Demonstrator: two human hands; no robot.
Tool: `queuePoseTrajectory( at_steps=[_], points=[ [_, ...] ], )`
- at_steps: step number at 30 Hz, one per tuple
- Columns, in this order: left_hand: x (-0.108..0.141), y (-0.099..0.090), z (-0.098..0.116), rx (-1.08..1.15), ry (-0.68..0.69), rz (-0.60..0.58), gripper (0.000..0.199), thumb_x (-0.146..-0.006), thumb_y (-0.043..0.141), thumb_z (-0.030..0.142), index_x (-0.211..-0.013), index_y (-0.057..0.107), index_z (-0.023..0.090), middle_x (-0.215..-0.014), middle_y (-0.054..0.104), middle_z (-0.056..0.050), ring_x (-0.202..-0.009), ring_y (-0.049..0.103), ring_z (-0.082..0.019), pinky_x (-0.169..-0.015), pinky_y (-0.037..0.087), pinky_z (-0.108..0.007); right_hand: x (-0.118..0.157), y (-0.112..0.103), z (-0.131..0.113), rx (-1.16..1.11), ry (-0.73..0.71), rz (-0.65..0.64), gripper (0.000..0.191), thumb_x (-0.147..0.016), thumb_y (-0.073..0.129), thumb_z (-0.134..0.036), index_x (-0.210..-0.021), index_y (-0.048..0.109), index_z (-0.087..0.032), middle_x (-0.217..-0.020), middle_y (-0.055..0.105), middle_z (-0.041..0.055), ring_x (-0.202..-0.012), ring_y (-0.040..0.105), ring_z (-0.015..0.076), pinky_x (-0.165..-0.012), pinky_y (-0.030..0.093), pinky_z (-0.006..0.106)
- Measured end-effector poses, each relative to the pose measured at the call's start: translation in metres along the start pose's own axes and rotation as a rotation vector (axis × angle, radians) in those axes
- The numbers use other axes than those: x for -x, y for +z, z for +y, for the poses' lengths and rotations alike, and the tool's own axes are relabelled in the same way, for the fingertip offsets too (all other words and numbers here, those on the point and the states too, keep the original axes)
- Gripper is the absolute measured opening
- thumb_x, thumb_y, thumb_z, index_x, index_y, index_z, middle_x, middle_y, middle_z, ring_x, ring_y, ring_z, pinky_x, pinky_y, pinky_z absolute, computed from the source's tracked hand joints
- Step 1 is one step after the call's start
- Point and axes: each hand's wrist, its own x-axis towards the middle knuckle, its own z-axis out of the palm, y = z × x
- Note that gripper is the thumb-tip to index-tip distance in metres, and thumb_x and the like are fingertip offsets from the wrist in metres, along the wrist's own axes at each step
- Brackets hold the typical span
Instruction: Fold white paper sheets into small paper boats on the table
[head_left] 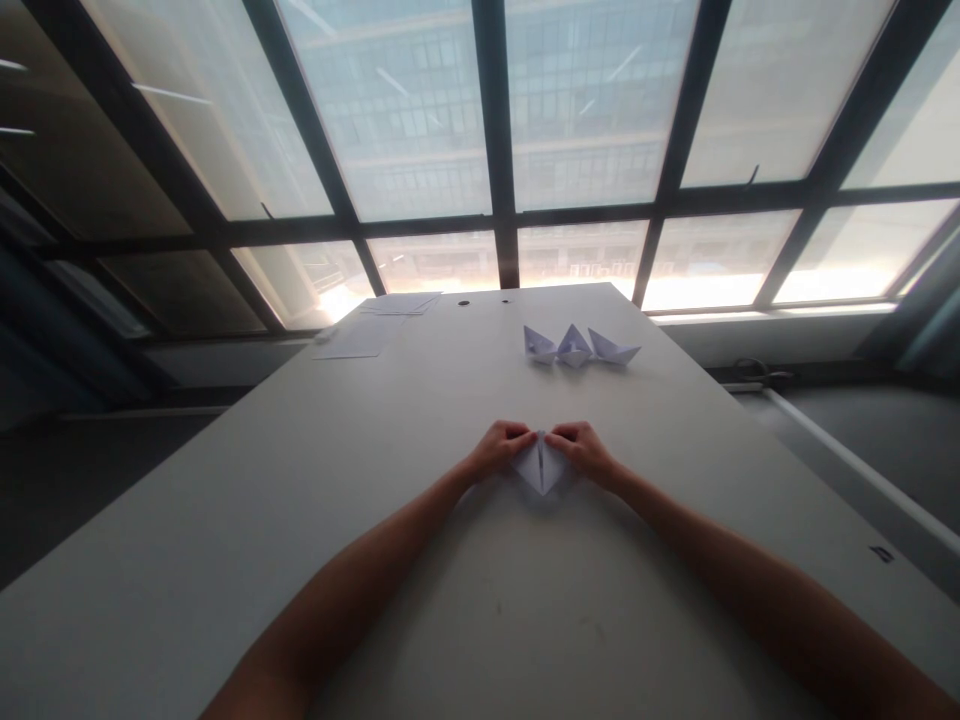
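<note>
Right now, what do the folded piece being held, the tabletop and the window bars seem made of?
Folded piece: likely matte paper, given its thin edges and sharp creases.
Tabletop: smooth, pale, perhaps laminate; no grain shows.
Window bars: dark, possibly painted metal, being straight and even.

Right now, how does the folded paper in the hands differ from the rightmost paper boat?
The folded paper is held by the left hand and right hand; the rightmost paper boat stands untouched. The folded paper points a corner toward the camera; the boat has one tip pointing right. The folded paper is nearer the camera, the boat farther off. Both are white.
</note>
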Motion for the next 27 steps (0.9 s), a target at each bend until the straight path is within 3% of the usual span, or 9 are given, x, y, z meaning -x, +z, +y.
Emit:
queuePoseTrajectory(
  at_steps=[4,8,12,17,22,27],
  points=[
    [-0.001,-0.001,-0.003,0.03,-0.043,0.146,0.047,-0.079,0.065,0.056,-0.065,0.065,0.012,-0.056,0.049,0.003,-0.054,0.04,-0.009,-0.049,0.026,-0.021,-0.001,-0.002,0.001,-0.012,0.003,0.126,0.035,-0.077,0.062,-0.045,-0.057,0.063,-0.016,-0.053,0.05,-0.0029,-0.053,0.041,0.0114,-0.05,0.029,0.024],
    [-0.006,-0.002,-0.009,0.183,-0.061,0.352,0.044,-0.079,0.066,0.054,-0.078,0.074,0.011,-0.063,0.061,-0.001,-0.056,0.049,-0.012,-0.052,0.034,-0.022,-0.002,-0.006,0.001,-0.058,0.023,0.313,0.039,-0.077,0.06,-0.052,-0.059,0.061,-0.017,-0.052,0.049,-0.0026,-0.051,0.041,0.0122,-0.049,0.031,0.025],
    [-0.011,-0.006,-0.016,0.336,0.003,0.542,0.045,-0.076,0.071,0.054,-0.085,0.075,0.011,-0.079,0.07,-0.006,-0.07,0.062,-0.016,-0.067,0.048,-0.026,-0.004,-0.009,0.004,-0.104,-0.016,0.472,0.042,-0.078,0.061,-0.057,-0.061,0.061,-0.018,-0.053,0.053,-0.0013,-0.052,0.045,0.0131,-0.05,0.035,0.026],
    [-0.016,-0.012,-0.025,0.407,0.053,0.654,0.047,-0.075,0.072,0.057,-0.085,0.07,0.012,-0.081,0.069,-0.006,-0.076,0.065,-0.017,-0.08,0.054,-0.034,-0.009,-0.012,0.012,-0.136,-0.038,0.59,0.041,-0.078,0.063,-0.057,-0.073,0.066,-0.017,-0.062,0.063,0.0021,-0.056,0.053,0.0145,-0.054,0.044,0.027],
    [-0.019,-0.012,-0.028,0.496,0.032,0.673,0.039,-0.084,0.064,0.054,-0.086,0.053,0.017,-0.083,0.069,-0.005,-0.076,0.068,-0.017,-0.078,0.057,-0.036,-0.011,-0.012,0.015,-0.197,-0.004,0.602,0.037,-0.079,0.063,-0.053,-0.078,0.066,-0.016,-0.07,0.068,0.0055,-0.065,0.064,0.0183,-0.058,0.053,0.03],
    [-0.016,-0.011,-0.022,0.668,0.024,0.501,0.036,-0.089,0.062,0.052,-0.092,0.045,0.019,-0.109,0.071,-0.013,-0.092,0.071,-0.022,-0.086,0.055,-0.042,-0.009,-0.009,0.013,-0.29,0.001,0.592,0.038,-0.077,0.067,-0.054,-0.079,0.065,-0.016,-0.07,0.067,0.0036,-0.062,0.065,0.0176,-0.058,0.059,0.033]
  ],
)
